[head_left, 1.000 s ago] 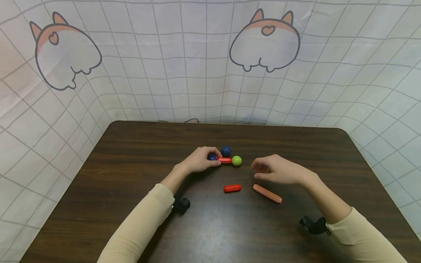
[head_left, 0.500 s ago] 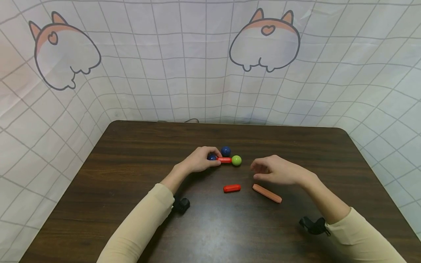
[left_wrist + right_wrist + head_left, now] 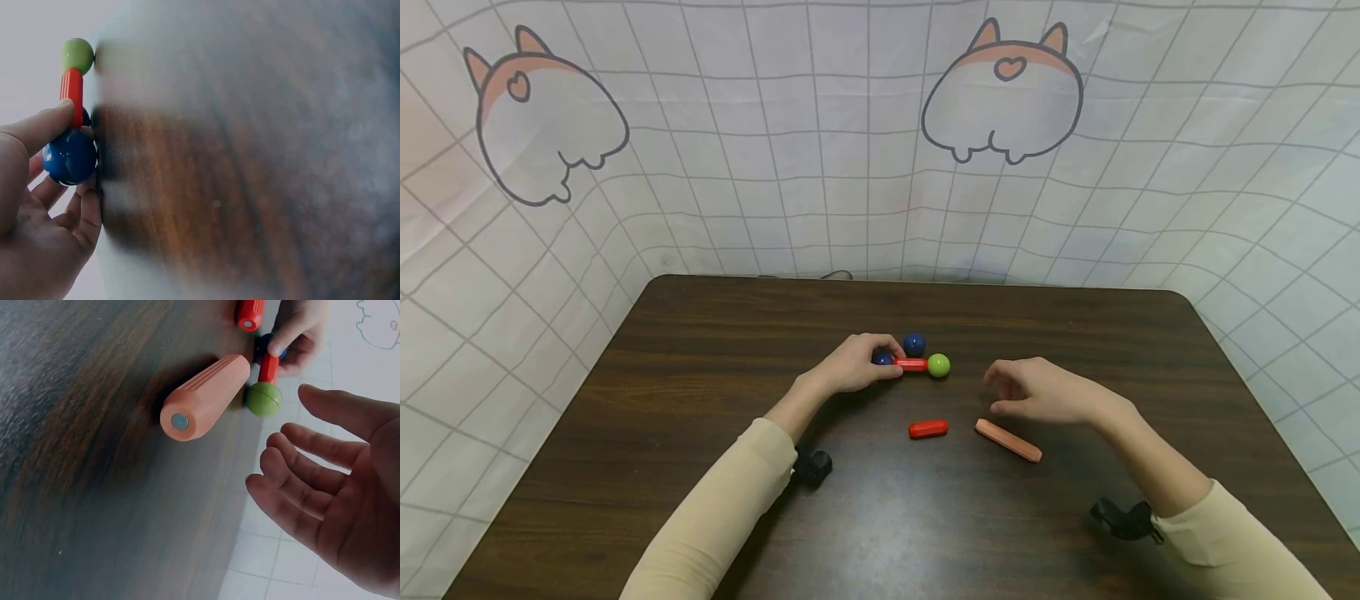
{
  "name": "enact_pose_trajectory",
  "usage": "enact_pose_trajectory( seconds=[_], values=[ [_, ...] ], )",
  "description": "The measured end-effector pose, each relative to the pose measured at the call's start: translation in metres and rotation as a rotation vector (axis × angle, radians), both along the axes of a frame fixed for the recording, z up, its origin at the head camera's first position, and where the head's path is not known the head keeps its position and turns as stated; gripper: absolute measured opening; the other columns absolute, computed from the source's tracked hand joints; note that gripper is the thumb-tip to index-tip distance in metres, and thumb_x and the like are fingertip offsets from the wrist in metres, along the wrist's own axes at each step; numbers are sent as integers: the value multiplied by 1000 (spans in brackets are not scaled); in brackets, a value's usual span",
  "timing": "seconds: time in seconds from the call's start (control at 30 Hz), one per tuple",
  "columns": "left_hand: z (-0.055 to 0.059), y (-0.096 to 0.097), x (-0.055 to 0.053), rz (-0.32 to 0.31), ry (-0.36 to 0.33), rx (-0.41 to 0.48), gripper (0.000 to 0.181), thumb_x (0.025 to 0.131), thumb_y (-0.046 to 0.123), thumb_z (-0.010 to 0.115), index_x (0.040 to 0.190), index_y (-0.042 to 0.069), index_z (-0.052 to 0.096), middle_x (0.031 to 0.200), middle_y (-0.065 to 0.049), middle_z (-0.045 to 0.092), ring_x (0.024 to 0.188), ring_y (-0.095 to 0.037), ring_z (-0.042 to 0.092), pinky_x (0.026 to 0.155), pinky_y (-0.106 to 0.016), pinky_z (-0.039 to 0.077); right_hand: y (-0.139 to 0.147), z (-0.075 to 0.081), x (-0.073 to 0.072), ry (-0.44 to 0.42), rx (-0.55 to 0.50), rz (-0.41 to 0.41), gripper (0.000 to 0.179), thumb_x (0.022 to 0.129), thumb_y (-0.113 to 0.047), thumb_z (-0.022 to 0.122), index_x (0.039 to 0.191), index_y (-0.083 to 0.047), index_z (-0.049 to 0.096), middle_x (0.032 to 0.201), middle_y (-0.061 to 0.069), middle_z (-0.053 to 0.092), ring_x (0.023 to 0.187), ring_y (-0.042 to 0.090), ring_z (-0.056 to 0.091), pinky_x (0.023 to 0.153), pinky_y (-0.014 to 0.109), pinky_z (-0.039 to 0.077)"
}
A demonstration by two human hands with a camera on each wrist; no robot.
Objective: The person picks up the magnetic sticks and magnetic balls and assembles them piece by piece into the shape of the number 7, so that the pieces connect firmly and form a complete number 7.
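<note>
My left hand [image 3: 850, 367] pinches a red magnetic rod [image 3: 913, 365] near its left end. At that end a blue ball [image 3: 70, 157] sits within the curl of my fingers, and a green ball [image 3: 938, 365] is joined to the other end. Just behind the rod lies a second blue ball [image 3: 913, 343]; whether they touch I cannot tell. My right hand [image 3: 1052, 392] hovers to the right of the green ball, fingers loosely bent and holding nothing. Below it on the table rests a longer salmon-orange rod [image 3: 203, 400], with a round metal disc in its end face.
Another short red rod [image 3: 928, 428] lies on the dark wood table [image 3: 737, 317], in front of the joined pieces and left of the orange rod. A white gridded cloth [image 3: 790, 200] hangs behind the table. Both wrists carry black cameras.
My right hand has drawn slightly to the right, away from the green ball. The left hand and the pieces stay where they were.
</note>
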State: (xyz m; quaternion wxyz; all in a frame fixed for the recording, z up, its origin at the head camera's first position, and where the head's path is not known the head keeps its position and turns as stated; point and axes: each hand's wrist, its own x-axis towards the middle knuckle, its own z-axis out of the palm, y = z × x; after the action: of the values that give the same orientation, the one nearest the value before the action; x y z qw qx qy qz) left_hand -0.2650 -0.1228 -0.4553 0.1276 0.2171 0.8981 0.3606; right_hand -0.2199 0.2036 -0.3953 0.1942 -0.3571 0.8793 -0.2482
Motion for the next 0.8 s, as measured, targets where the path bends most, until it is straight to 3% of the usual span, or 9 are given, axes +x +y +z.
enact_pose_trajectory(
  seconds=[0.23,0.8],
  values=[
    [1,0,1,1,0,-1,21,97,25,75,114,15,71,103,1,65,89,-18,56,80,-33,47,5,1,4,-20,-3,-17,38,99,-24,72,124,1,61,88,-6,61,77,11,58,70,31,50],
    [0,0,0,-2,1,-4,21,97,26,74,115,15,71,105,0,65,89,-18,56,80,-33,47,6,-9,13,-56,-40,29,29,92,-27,81,111,-9,68,88,-6,62,79,11,59,69,30,51]
  ],
)
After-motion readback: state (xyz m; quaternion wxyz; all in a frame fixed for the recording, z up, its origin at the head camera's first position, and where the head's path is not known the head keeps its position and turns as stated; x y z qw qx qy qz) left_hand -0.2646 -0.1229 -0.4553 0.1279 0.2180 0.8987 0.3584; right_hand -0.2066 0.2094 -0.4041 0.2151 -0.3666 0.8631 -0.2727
